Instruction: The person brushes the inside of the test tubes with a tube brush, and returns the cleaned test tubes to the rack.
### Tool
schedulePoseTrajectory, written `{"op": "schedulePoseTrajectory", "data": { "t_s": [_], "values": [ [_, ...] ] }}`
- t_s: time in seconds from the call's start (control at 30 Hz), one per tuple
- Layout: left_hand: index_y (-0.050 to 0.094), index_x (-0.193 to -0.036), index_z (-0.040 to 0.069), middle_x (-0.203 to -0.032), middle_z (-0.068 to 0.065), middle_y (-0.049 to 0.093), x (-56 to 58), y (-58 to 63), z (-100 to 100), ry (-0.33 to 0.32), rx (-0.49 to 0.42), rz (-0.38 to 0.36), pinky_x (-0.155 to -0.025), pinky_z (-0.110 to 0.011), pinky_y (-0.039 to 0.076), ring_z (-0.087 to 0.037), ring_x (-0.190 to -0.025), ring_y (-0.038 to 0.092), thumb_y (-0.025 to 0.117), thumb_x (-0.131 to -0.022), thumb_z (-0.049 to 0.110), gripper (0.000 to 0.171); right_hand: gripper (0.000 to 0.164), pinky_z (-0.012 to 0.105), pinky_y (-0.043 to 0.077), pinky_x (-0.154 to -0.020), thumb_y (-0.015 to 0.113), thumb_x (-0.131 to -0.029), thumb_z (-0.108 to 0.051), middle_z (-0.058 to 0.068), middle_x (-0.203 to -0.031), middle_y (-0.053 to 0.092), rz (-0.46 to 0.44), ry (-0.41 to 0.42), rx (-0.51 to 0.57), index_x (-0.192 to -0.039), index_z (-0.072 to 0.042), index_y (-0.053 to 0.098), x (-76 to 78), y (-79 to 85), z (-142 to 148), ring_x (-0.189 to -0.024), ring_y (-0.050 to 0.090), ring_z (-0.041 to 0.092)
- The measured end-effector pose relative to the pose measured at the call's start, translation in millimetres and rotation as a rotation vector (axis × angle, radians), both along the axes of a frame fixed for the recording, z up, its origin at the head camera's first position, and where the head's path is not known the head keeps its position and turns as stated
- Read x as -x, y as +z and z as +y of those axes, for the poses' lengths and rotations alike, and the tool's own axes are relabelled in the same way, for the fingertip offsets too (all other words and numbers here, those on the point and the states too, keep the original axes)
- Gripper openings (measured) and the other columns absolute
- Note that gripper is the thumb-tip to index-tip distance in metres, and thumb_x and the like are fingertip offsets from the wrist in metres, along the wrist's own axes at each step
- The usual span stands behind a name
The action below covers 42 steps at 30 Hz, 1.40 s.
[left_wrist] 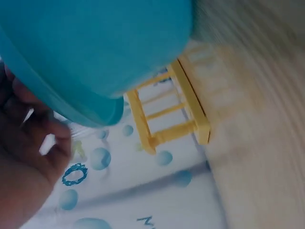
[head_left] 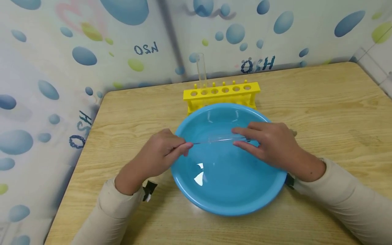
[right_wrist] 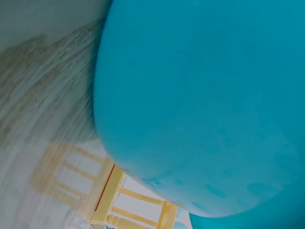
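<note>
Over the blue basin (head_left: pixel 214 190), the left hand (head_left: pixel 160 149) pinches a thin dark wire-like stem (head_left: pixel 197 143) between thumb and fingers. To its right the stem meets a clear glass test tube (head_left: pixel 225 139), which lies nearly level; faint fine lines show inside it. The right hand (head_left: pixel 269 141) holds the tube's other end between thumb and fingers, and the palm side is hidden. In the left wrist view, the left hand (left_wrist: pixel 33 143) appears dark at the basin's rim (left_wrist: pixel 52 95). The right wrist view shows mainly the basin's outer wall (right_wrist: pixel 190 105), with no hand visible.
Behind the basin stands a yellow test tube rack (head_left: pixel 220 89) with one upright clear tube (head_left: pixel 201 69) in it. Just past the right hand, a small brownish thing (head_left: pixel 293 132) is partly hidden. The wooden table (head_left: pixel 131 112) meets a patterned wall (head_left: pixel 171 37).
</note>
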<state>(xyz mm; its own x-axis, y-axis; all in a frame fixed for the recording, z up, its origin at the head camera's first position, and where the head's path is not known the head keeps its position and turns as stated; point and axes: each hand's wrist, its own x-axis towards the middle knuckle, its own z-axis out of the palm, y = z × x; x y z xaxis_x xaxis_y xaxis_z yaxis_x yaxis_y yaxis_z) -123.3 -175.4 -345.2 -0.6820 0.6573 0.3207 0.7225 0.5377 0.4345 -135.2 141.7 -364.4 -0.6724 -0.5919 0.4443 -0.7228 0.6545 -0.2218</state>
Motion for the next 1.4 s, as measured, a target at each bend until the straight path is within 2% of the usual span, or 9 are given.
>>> {"op": "schedulePoseTrajectory", "data": {
  "t_s": [0.13,0.23,0.37,0.5,0.6,0.8,0.9,1.2,1.4],
  "values": [
    [0.068,-0.074,0.014,-0.058,0.009,0.051,-3.1,3.7,0,0.031,-0.004,-0.147,-0.058,-0.026,0.04,-0.007,-0.06,0.044,0.064,-0.098,0.014,0.025,0.053,0.015,0.04,-0.049,0.049,-0.097,-0.06,0.0,-0.078,0.07,0.002,0.036,0.016,-0.116,-0.018,0.075,0.2,-1.1,1,-0.056,0.058,0.007],
    [0.073,-0.079,0.013,-0.064,0.006,0.064,-1.2,1.2,1,0.016,0.054,0.131,-0.061,-0.028,0.042,-0.008,-0.059,0.053,0.075,-0.09,0.016,0.011,0.057,0.014,0.039,-0.049,0.043,-0.098,-0.062,-0.001,-0.076,0.07,-0.011,0.054,0.011,-0.116,-0.017,0.074,0.5,-1.0,2,-0.054,0.055,0.003],
    [0.077,-0.09,0.01,-0.071,0.0,0.072,1.8,-2.4,1,0.016,0.157,0.557,-0.062,-0.03,0.046,-0.014,-0.06,0.059,0.086,-0.078,0.025,0.022,0.037,0.015,0.041,-0.049,0.073,-0.091,-0.042,0.0,-0.079,0.074,-0.043,0.064,-0.002,-0.115,-0.015,0.074,1.3,-0.6,3,-0.057,0.062,0.007],
    [0.078,-0.098,0.009,-0.074,-0.001,0.073,2.8,-4.1,-2,0.009,0.191,0.706,-0.062,-0.029,0.048,-0.018,-0.061,0.058,0.085,-0.078,0.032,0.031,0.039,0.017,0.045,-0.051,0.083,-0.081,-0.029,0.001,-0.083,0.076,-0.061,0.058,0.0,-0.116,-0.014,0.074,1.5,-0.1,3,-0.062,0.069,0.013],
    [0.078,-0.093,0.009,-0.074,-0.001,0.073,4.6,-6.4,-2,-0.009,0.12,0.585,-0.061,-0.029,0.047,-0.016,-0.063,0.059,0.078,-0.087,0.031,0.022,0.04,0.018,0.046,-0.052,0.085,-0.08,-0.028,0.002,-0.084,0.076,-0.051,0.044,0.009,-0.117,-0.015,0.074,1.1,0.2,3,-0.063,0.068,0.013],
    [0.07,-0.072,0.01,-0.063,0.006,0.061,2.4,-7.3,0,-0.051,-0.107,-0.077,-0.062,-0.026,0.044,-0.006,-0.061,0.05,0.063,-0.099,0.015,0.028,0.037,0.02,0.048,-0.053,0.081,-0.083,-0.034,0.002,-0.08,0.074,0.003,0.032,0.041,-0.116,-0.018,0.075,-0.1,-0.9,2,-0.064,0.067,0.013],
    [0.067,-0.069,0.01,-0.061,0.009,0.057,-0.3,-4.6,1,-0.014,-0.147,-0.264,-0.057,-0.024,0.045,-0.006,-0.06,0.047,0.059,-0.101,0.013,0.033,0.039,0.023,0.051,-0.054,0.085,-0.08,-0.033,0.002,-0.08,0.074,0.02,0.028,0.05,-0.115,-0.018,0.076,0.0,-0.9,1,-0.066,0.068,0.013],
    [0.061,-0.063,0.014,-0.055,0.01,0.048,-0.9,-7.3,8,0.011,-0.01,-0.066,-0.057,-0.024,0.039,-0.002,-0.055,0.04,0.07,-0.094,0.015,0.032,0.04,0.019,0.045,-0.051,0.089,-0.075,-0.033,0.002,-0.079,0.073,0.007,0.002,0.024,-0.109,-0.016,0.077,-0.5,-3.0,-1,-0.062,0.065,0.014],
    [0.052,-0.057,0.015,-0.052,0.009,0.043,-2.7,-7.1,5,-0.007,-0.108,-0.113,-0.047,-0.018,0.033,0.001,-0.05,0.035,0.064,-0.098,0.015,0.043,0.043,0.021,0.048,-0.052,0.089,-0.074,-0.03,0.003,-0.079,0.073,0.002,0.02,0.045,-0.113,-0.017,0.077,-0.7,-3.3,-1,-0.063,0.067,0.014]
  ]
}}
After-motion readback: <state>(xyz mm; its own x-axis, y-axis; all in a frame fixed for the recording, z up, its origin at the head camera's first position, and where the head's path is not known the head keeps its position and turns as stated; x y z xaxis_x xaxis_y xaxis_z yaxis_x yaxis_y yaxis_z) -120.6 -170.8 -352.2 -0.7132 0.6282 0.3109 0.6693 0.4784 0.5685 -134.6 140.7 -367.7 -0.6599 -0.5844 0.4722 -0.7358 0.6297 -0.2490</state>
